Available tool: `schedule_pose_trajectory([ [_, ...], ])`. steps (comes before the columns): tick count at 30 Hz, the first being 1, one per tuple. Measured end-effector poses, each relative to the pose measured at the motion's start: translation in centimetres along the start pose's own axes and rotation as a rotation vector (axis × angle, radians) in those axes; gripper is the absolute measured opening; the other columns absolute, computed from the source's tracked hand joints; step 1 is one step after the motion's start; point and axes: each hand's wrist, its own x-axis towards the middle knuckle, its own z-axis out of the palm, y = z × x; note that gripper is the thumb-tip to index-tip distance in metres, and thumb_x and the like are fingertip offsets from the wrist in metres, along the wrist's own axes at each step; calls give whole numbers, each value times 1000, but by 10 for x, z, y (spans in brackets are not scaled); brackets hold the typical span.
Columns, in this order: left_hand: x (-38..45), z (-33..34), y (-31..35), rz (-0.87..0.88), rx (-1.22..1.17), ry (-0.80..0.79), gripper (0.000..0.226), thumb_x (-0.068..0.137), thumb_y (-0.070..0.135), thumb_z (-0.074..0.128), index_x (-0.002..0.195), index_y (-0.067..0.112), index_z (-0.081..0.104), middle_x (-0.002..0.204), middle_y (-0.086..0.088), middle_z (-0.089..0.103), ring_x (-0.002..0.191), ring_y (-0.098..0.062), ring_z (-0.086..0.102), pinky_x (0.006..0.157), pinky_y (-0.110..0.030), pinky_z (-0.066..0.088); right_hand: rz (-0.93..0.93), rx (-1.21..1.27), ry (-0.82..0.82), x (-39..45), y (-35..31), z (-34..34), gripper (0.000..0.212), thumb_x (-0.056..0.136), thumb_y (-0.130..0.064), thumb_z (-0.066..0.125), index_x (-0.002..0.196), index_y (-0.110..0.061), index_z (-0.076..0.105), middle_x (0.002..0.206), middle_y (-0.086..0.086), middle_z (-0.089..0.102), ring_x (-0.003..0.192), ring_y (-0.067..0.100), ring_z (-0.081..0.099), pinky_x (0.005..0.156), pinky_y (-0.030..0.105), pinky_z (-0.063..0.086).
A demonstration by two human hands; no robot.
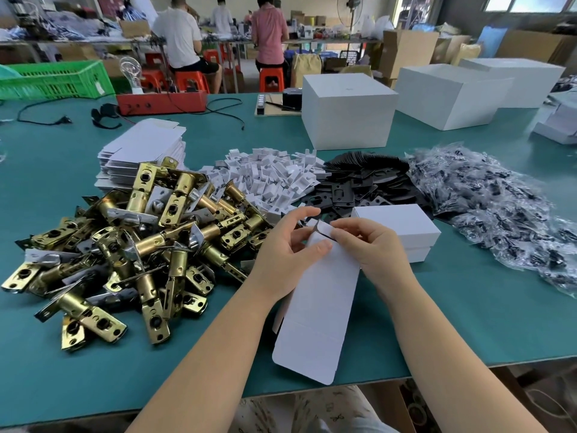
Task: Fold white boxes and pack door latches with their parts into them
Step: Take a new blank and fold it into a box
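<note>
A long white box blank (315,310) lies over the table's front edge, its far end lifted. My left hand (287,245) grips that end from the left, thumb on top. My right hand (374,245) pinches the small end flap from the right. A heap of brass door latches (131,245) lies left of my hands. Behind them sit a pile of small white card inserts (274,179), black strike plates (359,185) and clear bags of black parts (499,207). A folded white box (402,226) stands just behind my right hand.
A stack of flat white blanks (140,154) lies behind the latches. Large white cartons (346,110) stand at the back right, a red device (162,103) and a green crate (56,79) at the back left. People sit at far tables.
</note>
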Motion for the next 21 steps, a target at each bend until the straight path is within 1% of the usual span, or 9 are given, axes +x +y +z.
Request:
schedule_pose_trajectory([
  [2, 1, 0, -1, 0, 3, 23, 43, 78, 32, 71, 117, 42, 57, 109, -7, 69, 98, -18, 67, 80, -27, 54, 7, 31, -28, -1, -1, 2, 28, 89, -15, 66, 77, -37, 76, 82, -12, 74, 73, -3, 64, 63, 12, 49],
  [5, 3, -1, -4, -19, -36, 30, 45, 78, 32, 71, 120, 37, 59, 108, -10, 71, 97, -22, 69, 83, -34, 56, 10, 49, -41, -2, -1, 4, 32, 92, -13, 62, 78, -37, 76, 86, -12, 74, 79, -1, 66, 67, 14, 52],
  [8, 4, -1, -4, -19, -39, 29, 41, 78, 31, 71, 118, 36, 62, 106, -8, 72, 95, -16, 70, 76, -26, 55, 4, 51, -48, -3, -2, 4, 36, 92, -12, 62, 76, -40, 76, 84, -13, 74, 78, -1, 66, 67, 15, 52],
  [10, 4, -1, -5, -14, -40, 37, 39, 79, 30, 70, 117, 33, 64, 102, -6, 73, 90, -11, 69, 72, -21, 52, 4, 51, -32, -3, 0, 6, 34, 91, -11, 62, 75, -38, 76, 81, -14, 73, 75, -3, 65, 64, 13, 50],
  [12, 5, -1, -6, -16, -45, 44, 41, 79, 29, 70, 119, 30, 64, 102, -5, 74, 92, -10, 69, 72, -20, 52, 4, 27, 10, -1, 1, 8, 29, 91, -12, 63, 76, -35, 74, 78, -15, 73, 75, -5, 63, 65, 11, 48],
  [14, 6, -1, -8, -24, -39, 53, 49, 78, 31, 71, 126, 26, 62, 110, -4, 72, 103, -15, 68, 79, -24, 54, 3, 8, 38, 1, 2, 10, 27, 90, -14, 64, 76, -35, 73, 77, -16, 72, 75, -5, 62, 65, 10, 48],
  [16, 7, -1, -9, -30, -35, 58, 55, 77, 33, 71, 130, 23, 60, 119, -6, 69, 114, -22, 64, 92, -36, 55, -1, 14, 26, 2, 2, 10, 29, 90, -16, 65, 72, -37, 74, 75, -16, 72, 72, -6, 61, 63, 10, 47],
  [18, 8, -1, -10, -40, -44, 65, 54, 76, 32, 71, 128, 23, 60, 122, -7, 68, 117, -24, 62, 99, -45, 51, -7, -15, 2, 2, 3, 9, 28, 89, -17, 66, 72, -38, 74, 74, -18, 71, 71, -6, 60, 63, 10, 47],
  [21, 7, -1, -8, -48, -41, 71, 52, 77, 30, 72, 127, 22, 62, 117, -8, 70, 111, -20, 65, 94, -38, 54, -20, -72, -35, 3, 4, 7, 24, 90, -18, 64, 78, -37, 72, 76, -19, 70, 72, -7, 60, 63, 9, 47],
])
